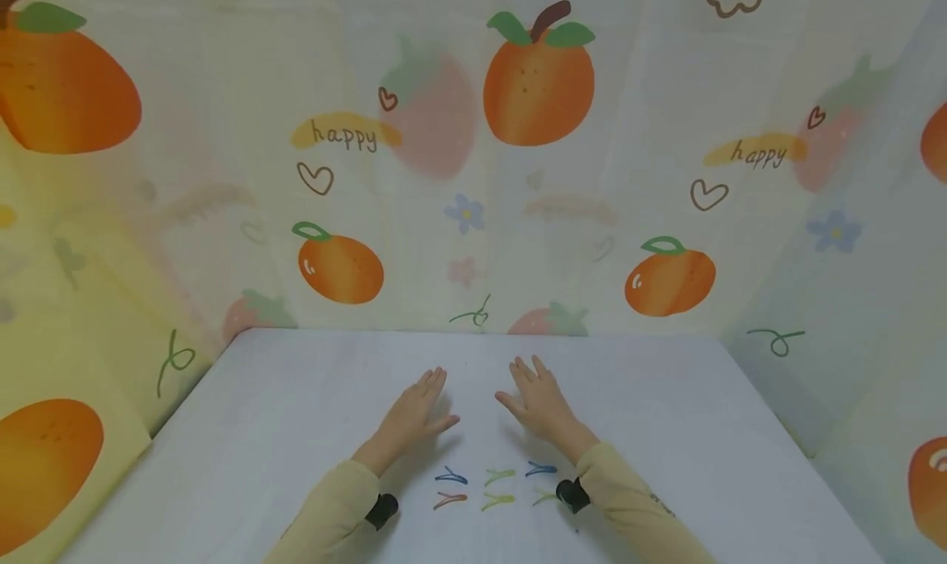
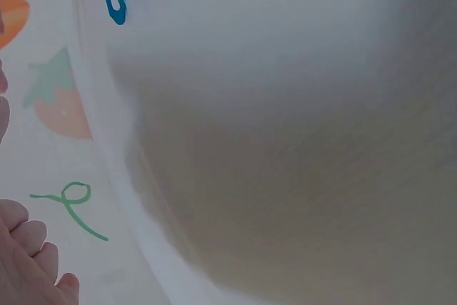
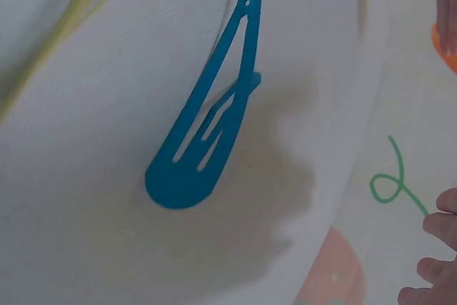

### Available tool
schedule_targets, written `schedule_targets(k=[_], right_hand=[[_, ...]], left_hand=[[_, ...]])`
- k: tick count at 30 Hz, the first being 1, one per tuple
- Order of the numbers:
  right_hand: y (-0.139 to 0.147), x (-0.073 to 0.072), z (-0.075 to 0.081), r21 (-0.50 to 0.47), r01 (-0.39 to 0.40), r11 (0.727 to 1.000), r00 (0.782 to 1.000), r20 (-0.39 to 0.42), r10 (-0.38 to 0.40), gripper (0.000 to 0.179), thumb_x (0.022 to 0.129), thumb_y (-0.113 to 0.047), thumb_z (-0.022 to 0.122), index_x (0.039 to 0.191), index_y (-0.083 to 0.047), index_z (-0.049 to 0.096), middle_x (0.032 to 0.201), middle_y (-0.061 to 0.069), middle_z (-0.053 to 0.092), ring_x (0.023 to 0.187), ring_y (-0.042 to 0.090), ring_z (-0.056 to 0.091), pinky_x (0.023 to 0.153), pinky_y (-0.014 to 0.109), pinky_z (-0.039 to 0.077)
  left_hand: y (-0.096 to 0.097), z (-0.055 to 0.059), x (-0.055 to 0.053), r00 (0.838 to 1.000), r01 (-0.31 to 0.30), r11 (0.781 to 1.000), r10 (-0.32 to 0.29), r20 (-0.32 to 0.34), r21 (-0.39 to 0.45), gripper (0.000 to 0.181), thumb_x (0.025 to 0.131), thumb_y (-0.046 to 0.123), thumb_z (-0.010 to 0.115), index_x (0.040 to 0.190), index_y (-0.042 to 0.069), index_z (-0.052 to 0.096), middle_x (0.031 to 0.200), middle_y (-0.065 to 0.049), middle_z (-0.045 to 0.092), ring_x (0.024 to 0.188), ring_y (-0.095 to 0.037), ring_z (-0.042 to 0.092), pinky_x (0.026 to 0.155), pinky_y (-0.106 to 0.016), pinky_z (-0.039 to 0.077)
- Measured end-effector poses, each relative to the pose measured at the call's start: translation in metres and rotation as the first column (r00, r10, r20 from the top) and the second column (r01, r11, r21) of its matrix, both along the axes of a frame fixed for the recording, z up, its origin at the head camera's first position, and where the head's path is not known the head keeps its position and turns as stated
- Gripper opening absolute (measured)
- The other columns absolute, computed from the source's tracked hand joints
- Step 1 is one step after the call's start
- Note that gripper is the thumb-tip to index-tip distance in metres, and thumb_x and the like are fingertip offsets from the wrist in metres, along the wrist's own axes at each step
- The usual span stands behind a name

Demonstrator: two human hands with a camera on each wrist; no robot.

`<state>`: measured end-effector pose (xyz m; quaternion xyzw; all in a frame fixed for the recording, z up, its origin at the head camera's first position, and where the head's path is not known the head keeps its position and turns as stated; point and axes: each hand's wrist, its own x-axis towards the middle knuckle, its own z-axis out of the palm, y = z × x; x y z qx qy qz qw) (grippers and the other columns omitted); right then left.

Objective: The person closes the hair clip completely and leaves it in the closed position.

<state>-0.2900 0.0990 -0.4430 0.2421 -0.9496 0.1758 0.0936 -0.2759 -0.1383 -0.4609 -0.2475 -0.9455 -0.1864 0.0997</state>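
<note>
Head view: L hand point(image 1: 408, 413) is hovering over or resting on the white table point(image 1: 244, 432), can't tell which, its back showing; its fingers are pointing to approx 1 o'clock, straight & close together, thumb standing apart twd 2-3. R hand point(image 1: 543, 409) is roughly mirroring it, fingers straight & slightly apart, pointing to 11, thumb sticking out twd 10. Forearms in pale yellow sleeves point(image 1: 329, 498) are angling in from 7 and 5 o'clock, w/ 2 black wrist cams point(image 1: 382, 511), 1 per wrist, sitting on the inner sides. Hair clips, 6 total, are lying on the table b/w the forearms, at L hand's 4 o'clock & R hand's 7, apart from ea. other in 2 rows of 3. Count: 2 blue clips point(image 1: 546, 469), 1 red clip point(image 1: 457, 498), 3 yellow-green clips point(image 1: 504, 499). Far row, going 9 to 3 o'clock: blue, yellow-green, blue; near row: red, yellow-green, yellow-green, that last one partly hidden by the R cam. L wrist view: 1 blue clip is showing at 11 o'clock. R wrist view: 1 blue clip is lying mid-frame, rounded end pointing to 7. Fruit-print backdrop point(image 1: 355, 46) is hanging at 12 o'clock past the table, 2 "happy" prints showing.
</note>
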Motion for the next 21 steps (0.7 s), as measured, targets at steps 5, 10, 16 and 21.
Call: schedule_targets(k=[5,10,16,21], right_hand=[[-0.004,0.006,-0.003,-0.032,-0.006,0.999,1.000,-0.006,0.006,0.060,0.092,-0.040,0.045,0.130,0.006,0.040,0.134,0.022,0.035,0.126,0.042,0.018,0.095,0.055,0.020],[-0.004,0.009,-0.002,-0.067,-0.008,0.998,1.000,-0.011,0.007,0.058,0.091,-0.039,0.047,0.128,0.006,0.043,0.132,0.022,0.038,0.125,0.042,0.021,0.094,0.055,0.021],[-0.004,0.014,-0.004,-0.097,-0.024,0.995,1.000,0.005,0.025,0.058,0.091,-0.039,0.047,0.128,0.005,0.043,0.132,0.022,0.039,0.124,0.043,0.022,0.095,0.055,0.021],[-0.004,0.015,-0.004,-0.140,-0.035,0.990,0.999,-0.022,0.033,0.055,0.091,-0.037,0.048,0.126,0.006,0.045,0.130,0.023,0.041,0.123,0.043,0.024,0.096,0.053,0.020]], left_hand=[[-0.002,-0.002,0.006,1.000,0.017,1.000,-0.017,-0.023,0.006,0.071,0.085,0.037,0.059,0.133,-0.008,0.032,0.137,-0.021,0.031,0.127,-0.034,0.023,0.096,-0.049,0.024],[-0.002,0.001,0.009,0.995,0.091,0.994,-0.089,-0.036,0.055,0.062,0.083,0.030,0.062,0.130,-0.004,0.041,0.134,-0.019,0.038,0.126,-0.035,0.024,0.095,-0.053,0.023],[-0.006,-0.009,0.016,0.985,0.161,0.984,-0.156,-0.071,0.071,0.047,0.081,0.019,0.065,0.122,0.000,0.052,0.125,-0.021,0.048,0.121,-0.041,0.031,0.088,-0.057,0.029],[-0.011,-0.011,0.018,0.985,0.151,0.986,-0.144,-0.090,0.070,0.046,0.082,0.016,0.064,0.122,-0.001,0.052,0.125,-0.022,0.047,0.121,-0.042,0.030,0.089,-0.057,0.028]])
